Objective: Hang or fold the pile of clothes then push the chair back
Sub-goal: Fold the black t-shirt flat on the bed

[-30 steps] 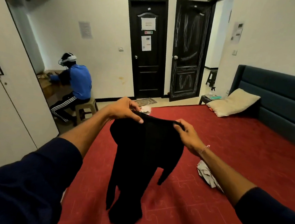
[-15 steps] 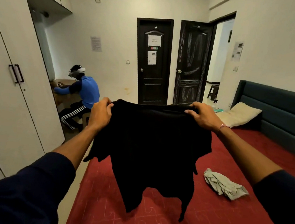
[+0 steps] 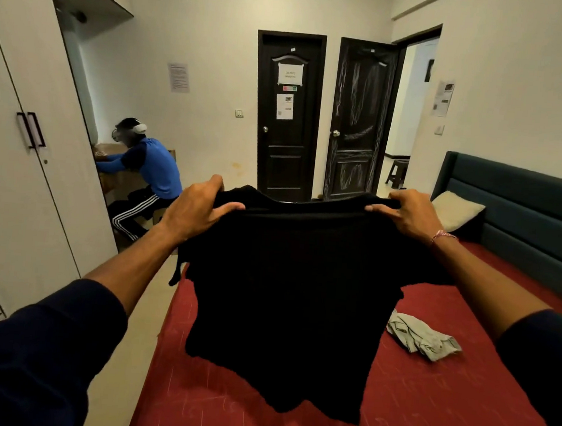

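Above bed point(image 3: 459, 415), I hold shirt point(image 3: 285, 298) spread: left hand point(image 3: 198, 210), right hand point(image 3: 408, 215), fingers clamped on shoulders. Best lay flat, keep shoulders level, avoid rag point(image 3: 421, 337).

A shirt point(image 3: 286, 288) is hanging above the bed point(image 3: 425, 412), with the left hand point(image 3: 198, 210) and right hand point(image 3: 408, 215) holding its two upper corners. A crumpled cloth point(image 3: 423, 337) is lying on the bed to the right of it, and a pillow point(image 3: 456, 211) is resting against the headboard point(image 3: 528, 207) behind. A wardrobe point(image 3: 23, 156) is standing on the left.
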`<state>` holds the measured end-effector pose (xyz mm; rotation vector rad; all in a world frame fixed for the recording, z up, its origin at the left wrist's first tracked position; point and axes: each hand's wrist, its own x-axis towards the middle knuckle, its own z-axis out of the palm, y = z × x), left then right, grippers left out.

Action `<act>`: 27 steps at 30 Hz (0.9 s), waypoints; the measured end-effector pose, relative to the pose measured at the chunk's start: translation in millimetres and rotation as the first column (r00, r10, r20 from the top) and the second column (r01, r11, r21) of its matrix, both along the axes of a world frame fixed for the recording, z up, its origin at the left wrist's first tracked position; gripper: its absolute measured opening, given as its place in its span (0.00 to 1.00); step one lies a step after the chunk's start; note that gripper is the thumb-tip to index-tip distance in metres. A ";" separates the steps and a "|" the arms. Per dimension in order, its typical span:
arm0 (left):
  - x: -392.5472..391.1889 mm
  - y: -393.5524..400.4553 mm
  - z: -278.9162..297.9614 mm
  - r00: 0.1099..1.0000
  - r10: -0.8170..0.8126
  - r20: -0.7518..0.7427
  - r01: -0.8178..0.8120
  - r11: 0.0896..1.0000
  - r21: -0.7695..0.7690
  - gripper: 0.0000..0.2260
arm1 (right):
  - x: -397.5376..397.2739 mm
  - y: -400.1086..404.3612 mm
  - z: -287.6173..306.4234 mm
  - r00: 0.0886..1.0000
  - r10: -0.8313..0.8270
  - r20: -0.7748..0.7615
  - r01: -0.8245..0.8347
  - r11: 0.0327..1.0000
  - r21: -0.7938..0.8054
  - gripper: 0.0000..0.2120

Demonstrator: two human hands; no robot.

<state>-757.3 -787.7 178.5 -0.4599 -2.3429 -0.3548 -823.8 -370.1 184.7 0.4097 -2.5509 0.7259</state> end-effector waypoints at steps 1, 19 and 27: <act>1.5 -3.6 -0.6 1.000 -0.025 0.015 0.025 1.000 -0.001 0.16 | 3.8 -1.0 3.8 0.998 0.047 0.043 -0.044 0.997 -0.058 0.17; 75.5 -9.9 23.0 0.934 0.275 0.228 -0.356 0.773 0.526 0.03 | 64.5 10.6 39.1 0.927 0.260 0.272 -0.181 0.941 -0.285 0.11; 108.5 4.3 28.0 0.894 0.197 0.403 -0.397 0.766 0.506 0.02 | 98.3 17.6 29.2 0.528 0.650 0.547 -0.315 0.748 -0.584 0.18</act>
